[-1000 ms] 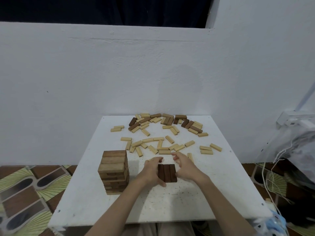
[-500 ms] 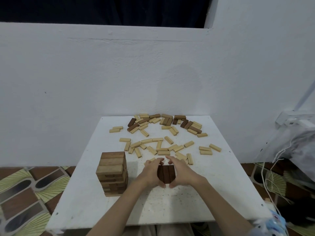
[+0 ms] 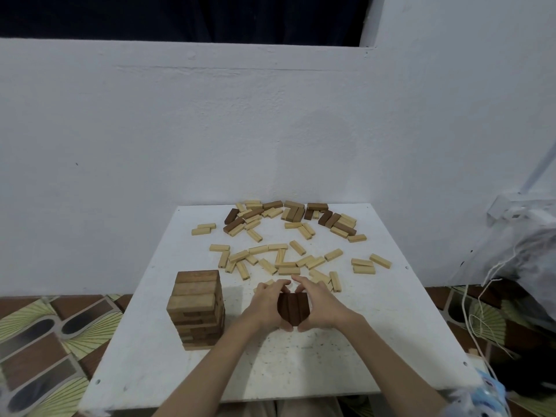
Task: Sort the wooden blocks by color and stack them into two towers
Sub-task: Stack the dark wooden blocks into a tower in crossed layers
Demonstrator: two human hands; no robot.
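Progress looks partial: one tall tower of brown wooden blocks (image 3: pixel 197 308) stands at the near left of the white square table (image 3: pixel 391 341). Just right of it, the left hand (image 3: pixel 266 307) and right hand (image 3: pixel 323 308) cup a row of three dark brown blocks (image 3: pixel 293 307), fingers curled round its sides and ends. Many pale wooden blocks (image 3: pixel 285 261) lie scattered mid-table, unstacked, and loose dark blocks (image 3: pixel 328 218) remain among pale ones at the far edge. No pale tower stands yet.
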